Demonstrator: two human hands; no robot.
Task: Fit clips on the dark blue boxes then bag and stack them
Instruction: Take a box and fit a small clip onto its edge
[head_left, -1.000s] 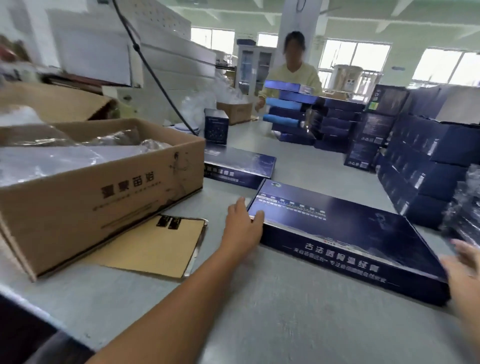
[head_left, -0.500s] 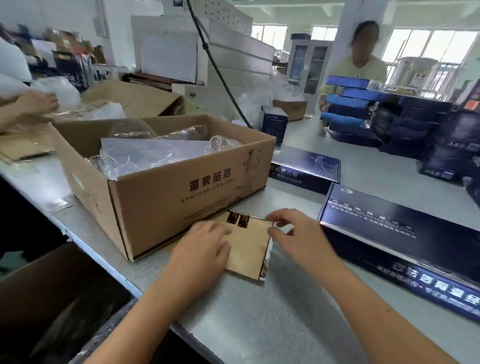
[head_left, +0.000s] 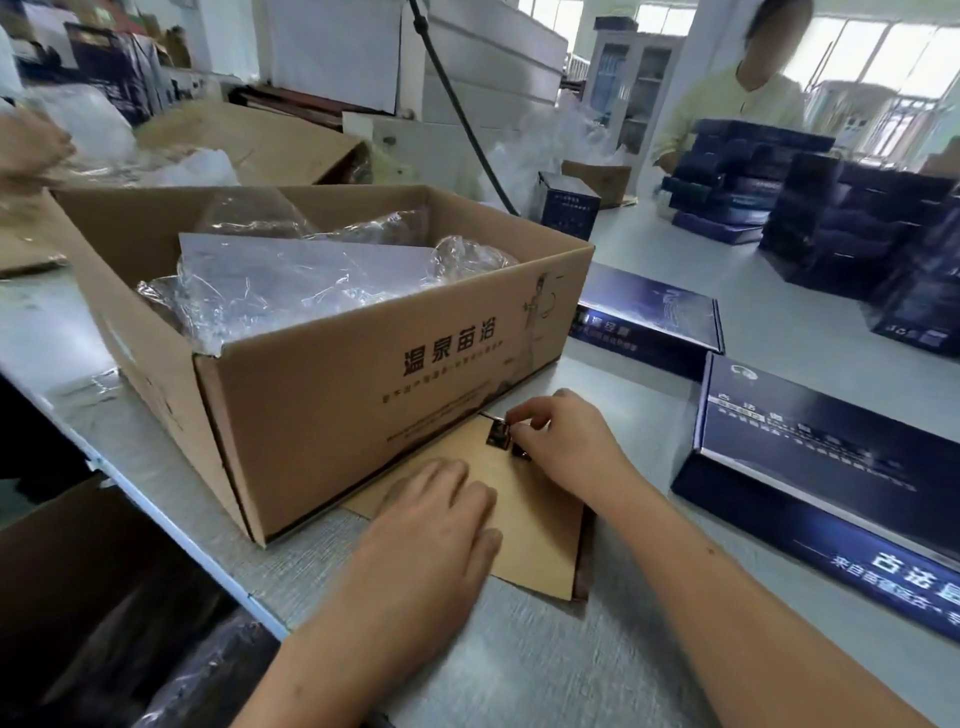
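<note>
Hands: your left hand (head_left: 441, 512) lies flat, fingers straight, pressing on the brown card sheet (head_left: 524, 525) at lower centre of the frame.
Right hand: your right hand (head_left: 563, 441) has its fingertips curled in, pinching a small dark metal clip (head_left: 500, 433) at the sheet's far edge.
Clip: it sits on the sheet, just beside the front wall of the open cardboard carton (head_left: 332, 374); its exact shape is too small to tell.
Carton: it fills centre left of the frame and holds crumpled clear plastic bags (head_left: 291, 286).
Dark blue boxes: the nearest dark blue box (head_left: 831, 467) lies flat at right on the grey table (head_left: 597, 649), apart from your hands; a second flat box (head_left: 649, 312) lies behind it, against the carton's right end.
Background: stacks of blue boxes (head_left: 831, 218) stand at upper right, with another person (head_left: 737, 104) behind them.
</note>
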